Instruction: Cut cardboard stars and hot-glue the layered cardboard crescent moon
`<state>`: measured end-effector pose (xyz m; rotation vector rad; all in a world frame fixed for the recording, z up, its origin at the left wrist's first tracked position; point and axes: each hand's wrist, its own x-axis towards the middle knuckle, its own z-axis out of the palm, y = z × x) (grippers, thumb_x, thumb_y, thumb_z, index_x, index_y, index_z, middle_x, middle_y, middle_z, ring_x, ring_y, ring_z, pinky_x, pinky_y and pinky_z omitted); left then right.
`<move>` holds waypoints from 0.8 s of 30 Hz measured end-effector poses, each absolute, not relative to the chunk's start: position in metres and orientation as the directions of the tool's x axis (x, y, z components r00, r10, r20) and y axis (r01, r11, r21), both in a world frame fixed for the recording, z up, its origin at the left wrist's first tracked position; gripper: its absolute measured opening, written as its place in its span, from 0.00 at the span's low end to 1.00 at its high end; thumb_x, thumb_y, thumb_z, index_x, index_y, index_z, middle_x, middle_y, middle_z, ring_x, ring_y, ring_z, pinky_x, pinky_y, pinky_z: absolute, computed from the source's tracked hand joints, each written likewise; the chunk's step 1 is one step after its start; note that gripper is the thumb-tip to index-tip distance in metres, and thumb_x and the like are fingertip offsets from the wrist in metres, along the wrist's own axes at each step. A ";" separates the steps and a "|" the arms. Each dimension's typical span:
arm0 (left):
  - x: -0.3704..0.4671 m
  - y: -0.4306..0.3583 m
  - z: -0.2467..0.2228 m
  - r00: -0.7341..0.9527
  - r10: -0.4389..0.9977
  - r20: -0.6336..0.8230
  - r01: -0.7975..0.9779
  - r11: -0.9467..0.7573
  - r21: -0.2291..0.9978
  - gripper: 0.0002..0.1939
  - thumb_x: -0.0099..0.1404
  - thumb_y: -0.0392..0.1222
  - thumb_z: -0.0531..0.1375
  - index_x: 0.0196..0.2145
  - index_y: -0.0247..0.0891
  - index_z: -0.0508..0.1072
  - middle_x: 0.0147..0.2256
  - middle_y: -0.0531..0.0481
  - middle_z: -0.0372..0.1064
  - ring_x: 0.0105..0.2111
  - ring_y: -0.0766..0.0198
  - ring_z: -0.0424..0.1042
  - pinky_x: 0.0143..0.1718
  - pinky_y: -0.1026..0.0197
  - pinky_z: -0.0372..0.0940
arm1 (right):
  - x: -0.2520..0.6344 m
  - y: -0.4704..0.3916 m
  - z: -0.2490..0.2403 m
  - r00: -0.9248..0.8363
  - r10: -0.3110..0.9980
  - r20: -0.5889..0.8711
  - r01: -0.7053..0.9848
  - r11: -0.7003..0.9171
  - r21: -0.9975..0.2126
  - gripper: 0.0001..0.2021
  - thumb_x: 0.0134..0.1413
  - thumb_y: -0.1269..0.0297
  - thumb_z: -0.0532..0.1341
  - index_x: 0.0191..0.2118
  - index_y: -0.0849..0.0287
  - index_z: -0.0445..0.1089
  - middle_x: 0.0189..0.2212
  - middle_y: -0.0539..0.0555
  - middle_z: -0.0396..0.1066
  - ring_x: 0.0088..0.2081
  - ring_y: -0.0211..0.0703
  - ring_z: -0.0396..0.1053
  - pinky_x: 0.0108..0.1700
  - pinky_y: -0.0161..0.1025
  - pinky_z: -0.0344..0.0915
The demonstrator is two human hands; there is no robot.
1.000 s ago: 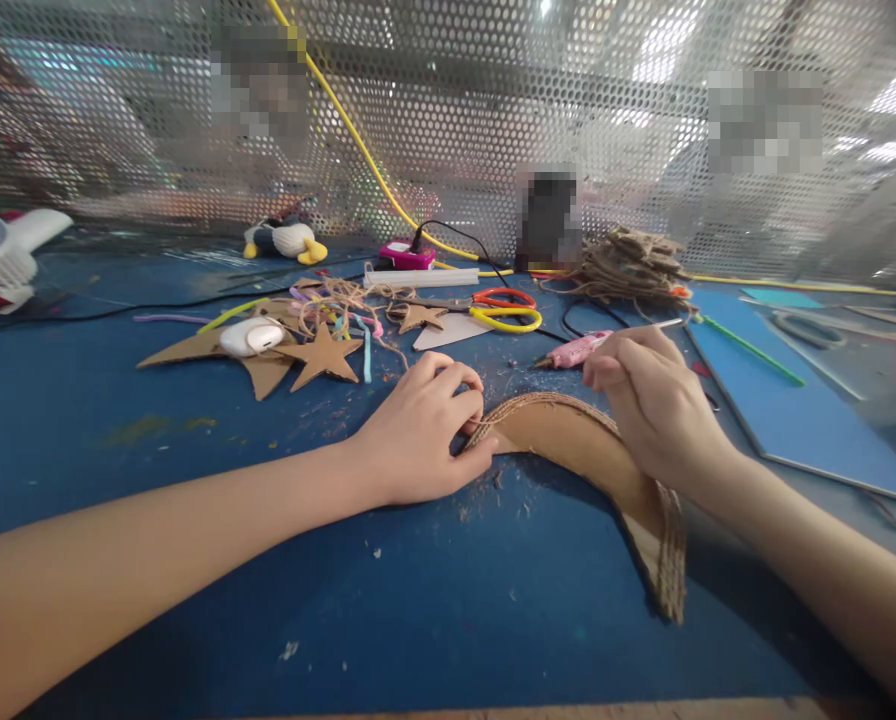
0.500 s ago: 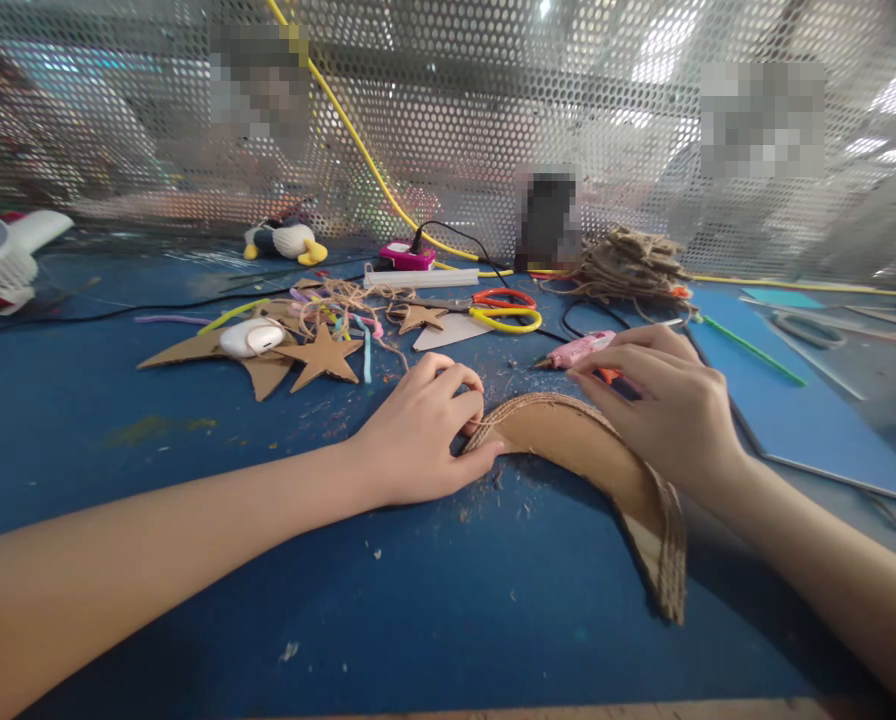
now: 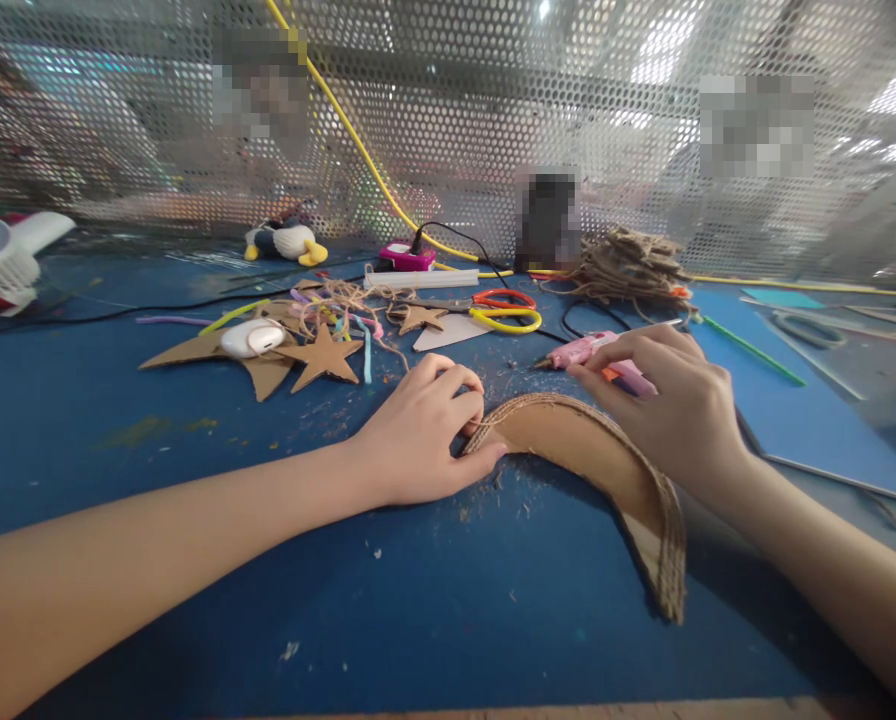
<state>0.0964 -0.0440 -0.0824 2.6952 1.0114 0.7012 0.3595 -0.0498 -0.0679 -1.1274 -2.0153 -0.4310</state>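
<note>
A crescent-shaped cardboard piece (image 3: 568,435) lies on the blue table, its outer edge lined with rows of brown twine. My left hand (image 3: 437,430) is closed on the crescent's left tip, thumb in front and curled fingers behind. Above the right part of the curve is my right hand (image 3: 662,400), thumb and fingers bent towards each other beside a pink glue gun (image 3: 579,350). Whether those fingertips touch or hold the glue gun cannot be made out. The gun's nozzle points left.
Cardboard stars (image 3: 326,357), a white case (image 3: 251,338) and tangled yarn lie at the left. Scissors (image 3: 506,320) rest behind the hands. A twine bundle (image 3: 632,265) and a blue board (image 3: 830,400) are at the right. Perforated metal (image 3: 448,130) stands behind.
My right hand has shifted slightly up and away from the crescent, and more of the glue gun's pink handle shows. My left hand stays on the crescent's tip.
</note>
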 end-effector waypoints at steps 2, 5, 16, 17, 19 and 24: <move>0.096 -0.044 -0.082 0.658 0.660 0.362 0.574 -0.751 0.325 0.15 0.64 0.51 0.62 0.27 0.39 0.67 0.43 0.43 0.71 0.51 0.47 0.62 0.54 0.42 0.62 | 0.360 -0.049 -0.068 -0.293 0.592 0.751 0.836 0.540 -0.099 0.08 0.64 0.61 0.63 0.32 0.51 0.71 0.32 0.52 0.78 0.37 0.50 0.75 0.41 0.48 0.69; 0.096 -0.044 -0.083 0.661 0.657 0.363 0.571 -0.754 0.325 0.15 0.65 0.51 0.62 0.27 0.39 0.67 0.42 0.43 0.71 0.51 0.47 0.63 0.54 0.42 0.62 | 0.361 -0.049 -0.069 -0.286 0.577 0.765 0.817 0.564 -0.120 0.07 0.63 0.60 0.64 0.32 0.50 0.73 0.31 0.53 0.78 0.37 0.51 0.75 0.42 0.49 0.69; 0.096 -0.044 -0.082 0.666 0.658 0.352 0.574 -0.753 0.322 0.15 0.64 0.51 0.62 0.28 0.39 0.68 0.44 0.42 0.71 0.51 0.46 0.62 0.54 0.42 0.62 | 0.367 -0.044 -0.073 -0.399 0.585 0.706 0.762 0.639 -0.100 0.14 0.67 0.71 0.56 0.48 0.50 0.77 0.39 0.52 0.81 0.45 0.52 0.76 0.49 0.53 0.70; 0.096 -0.045 -0.081 0.668 0.659 0.345 0.578 -0.752 0.317 0.15 0.63 0.51 0.62 0.28 0.39 0.68 0.45 0.42 0.71 0.52 0.46 0.62 0.54 0.42 0.62 | 0.368 -0.042 -0.075 -0.422 0.598 0.681 0.763 0.640 -0.090 0.16 0.68 0.72 0.54 0.51 0.51 0.76 0.40 0.53 0.81 0.46 0.52 0.75 0.50 0.53 0.69; 0.096 -0.045 -0.081 0.670 0.663 0.333 0.587 -0.748 0.309 0.14 0.63 0.51 0.63 0.28 0.38 0.68 0.46 0.42 0.71 0.52 0.45 0.62 0.54 0.42 0.62 | 0.370 -0.037 -0.079 -0.456 0.623 0.635 0.769 0.635 -0.071 0.21 0.67 0.75 0.50 0.58 0.53 0.72 0.46 0.55 0.80 0.50 0.52 0.73 0.52 0.53 0.69; 0.095 -0.044 -0.082 0.674 0.661 0.330 0.590 -0.751 0.297 0.15 0.63 0.51 0.63 0.28 0.38 0.68 0.46 0.41 0.71 0.52 0.45 0.62 0.56 0.42 0.62 | 0.373 -0.035 -0.080 -0.365 0.694 0.621 0.869 0.493 -0.041 0.20 0.64 0.71 0.53 0.59 0.59 0.70 0.52 0.61 0.76 0.52 0.55 0.71 0.56 0.53 0.67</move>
